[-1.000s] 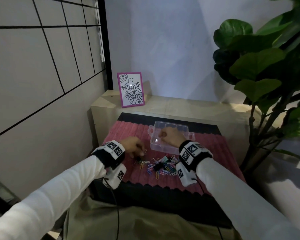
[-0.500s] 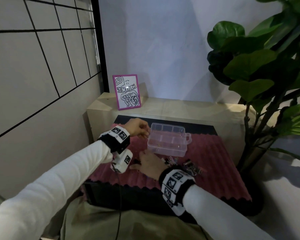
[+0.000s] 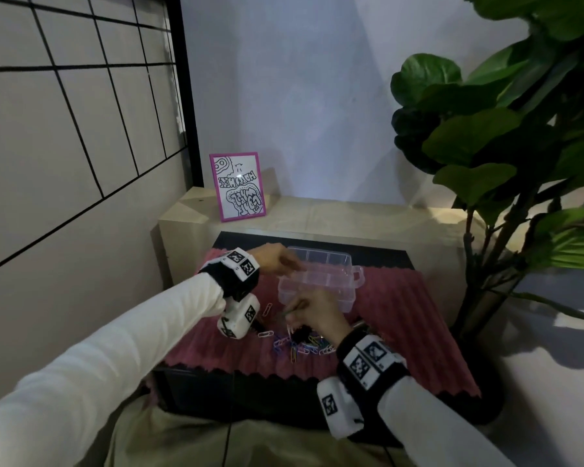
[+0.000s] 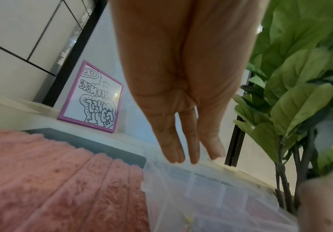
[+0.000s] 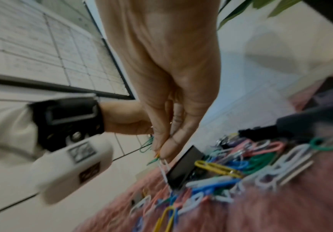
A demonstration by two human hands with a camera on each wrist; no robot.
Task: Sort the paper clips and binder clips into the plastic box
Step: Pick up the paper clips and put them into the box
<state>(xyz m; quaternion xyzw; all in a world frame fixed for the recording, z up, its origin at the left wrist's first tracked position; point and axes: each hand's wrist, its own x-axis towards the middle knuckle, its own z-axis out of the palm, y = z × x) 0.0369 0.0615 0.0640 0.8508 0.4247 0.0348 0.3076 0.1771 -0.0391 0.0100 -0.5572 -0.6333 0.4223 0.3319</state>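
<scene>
While clips (image 5: 162,163) are pinched by right hand (image 3: 317,313) | left hand (image 3: 277,261) slack over box (image 3: 321,281) | dangling clip likely dropped, being merely linked.

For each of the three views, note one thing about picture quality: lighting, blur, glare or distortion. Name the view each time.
Head view: dim, the plant throws shadows at right, wall lines bow from the wide lens. Left wrist view: brighter, a small glare spot on the framed drawing, left hand looms large. Right wrist view: motion blur smears the paper clips and wrist device; right hand stays fairly sharp.
</scene>
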